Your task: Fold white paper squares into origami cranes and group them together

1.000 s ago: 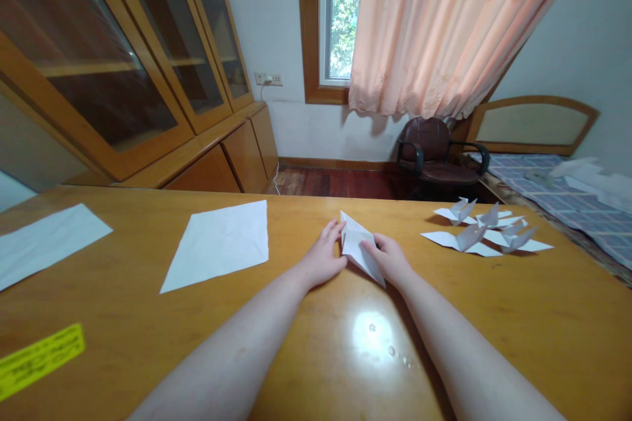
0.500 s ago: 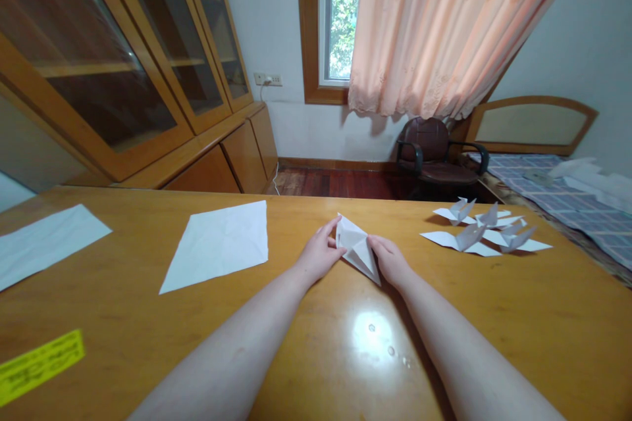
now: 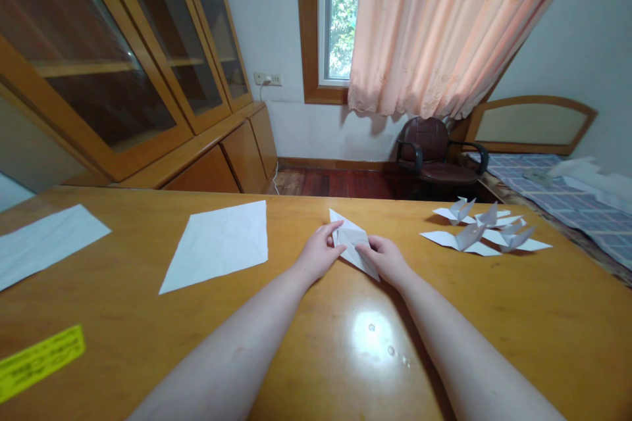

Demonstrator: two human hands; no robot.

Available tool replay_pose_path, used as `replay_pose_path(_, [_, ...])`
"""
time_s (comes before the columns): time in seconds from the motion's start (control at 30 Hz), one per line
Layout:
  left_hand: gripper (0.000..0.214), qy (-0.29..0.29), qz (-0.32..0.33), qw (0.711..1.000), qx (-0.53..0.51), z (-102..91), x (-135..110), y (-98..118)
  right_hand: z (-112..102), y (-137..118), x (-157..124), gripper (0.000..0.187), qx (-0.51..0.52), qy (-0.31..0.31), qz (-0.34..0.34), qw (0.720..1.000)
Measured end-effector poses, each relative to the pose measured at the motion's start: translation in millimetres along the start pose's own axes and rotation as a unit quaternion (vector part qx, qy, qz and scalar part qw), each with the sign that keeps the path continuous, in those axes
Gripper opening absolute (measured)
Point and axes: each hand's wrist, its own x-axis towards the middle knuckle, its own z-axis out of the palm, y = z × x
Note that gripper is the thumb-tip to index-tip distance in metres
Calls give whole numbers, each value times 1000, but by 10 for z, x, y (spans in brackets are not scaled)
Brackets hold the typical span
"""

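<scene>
Between my hands, low over the middle of the wooden table (image 3: 316,348), is a piece of white folded paper (image 3: 351,237) with pointed ends at upper left and lower right. My left hand (image 3: 320,251) grips its left edge, thumb on top and fingers along the far side. At the right edge my right hand (image 3: 386,259) pinches it, the thumb lying across the upper layer. Fingers beneath the paper are hidden. Off to the right stand several folded paper cranes (image 3: 469,235) with spread wings, grouped close together.
A flat white paper sheet (image 3: 217,247) lies left of my hands, and another white sheet (image 3: 49,243) is at the far left. A yellow label (image 3: 42,362) sits at the near left. Beyond the table are a brown armchair (image 3: 429,148) and a glass-door cabinet (image 3: 162,66).
The folded paper's upper point now reaches farther out to the upper left, and its upper layer looks flatter. My right thumb has moved left onto the paper; my left hand has barely shifted.
</scene>
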Motion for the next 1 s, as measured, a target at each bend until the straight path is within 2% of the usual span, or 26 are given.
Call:
replay_pose_path(0.1, [57, 2, 0, 1000, 16, -5, -3, 21, -1, -22, 8, 31, -50, 4, 7, 999])
replay_pose_path(0.3, [52, 14, 6, 1000, 11, -27, -20, 86, -2, -35, 13, 29, -60, 16, 16, 998])
replay_pose_path(0.4, [49, 49, 28, 998, 6, -64, -22, 105, 2, -40, 10, 27, -44, 23, 13, 999])
replay_pose_path(0.47, [48, 82, 46, 995, 34, -95, -24, 126, 6, -41, 9, 25, -39, 30, 6, 999])
replay_pose_path(0.53, [46, 88, 64, 992, 71, -118, -31, 159, 11, -32, 10, 24, -49, 38, -1, 998])
replay_pose_path(0.67, [34, -7, 84, 987, 135, -119, -63, 232, 18, 14, 25, 30, -101, 50, 9, 994])
replay_pose_path(0.77, [39, -73, 88, 975, 191, -99, -89, 248, 20, 49, 38, 35, -143, 59, 21, 988])
replay_pose_path(0.87, [45, -95, 75, 967, 222, -88, -98, 222, 24, 78, 46, 40, -158, 58, 13, 986])
replay_pose_path(1.0, [43, -95, 76, 968, 218, -78, -87, 174, 23, 111, 56, 53, -169, 72, -25, 983])
